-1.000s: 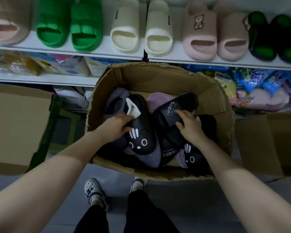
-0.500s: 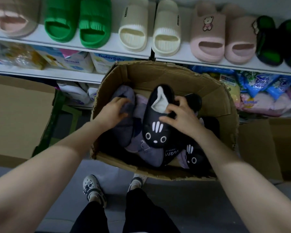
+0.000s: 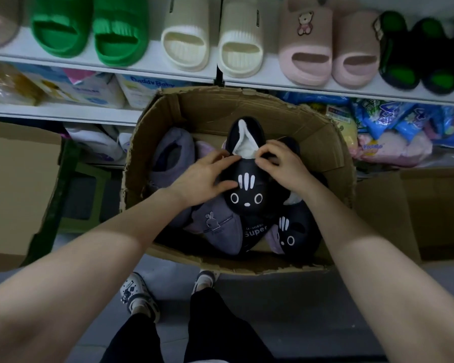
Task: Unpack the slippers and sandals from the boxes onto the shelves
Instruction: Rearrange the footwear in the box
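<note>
An open cardboard box (image 3: 323,142) stands in front of me, holding dark and purple slippers. A black slipper with a white cat face (image 3: 247,195) and white lining sits on top of the pile. My left hand (image 3: 207,174) holds its left side, thumb across the upper. My right hand (image 3: 281,163) pinches the right rim of its opening. Below lie a purple slipper (image 3: 215,229), a black "Super" sandal (image 3: 254,231) and a second cat-face slipper (image 3: 291,234). The white upper shelf (image 3: 152,66) carries green, cream, pink and dark pairs.
Another cardboard box (image 3: 13,189) stands at the left and one more (image 3: 430,210) at the right. The lower shelf (image 3: 58,113) holds packaged goods. A green stool (image 3: 89,189) sits beside the box. My feet are on the grey floor just under the box's near edge.
My left hand left the purple slipper and came over to the cat-face slipper. Both hands now hold that slipper, lifted a little higher over the pile.
</note>
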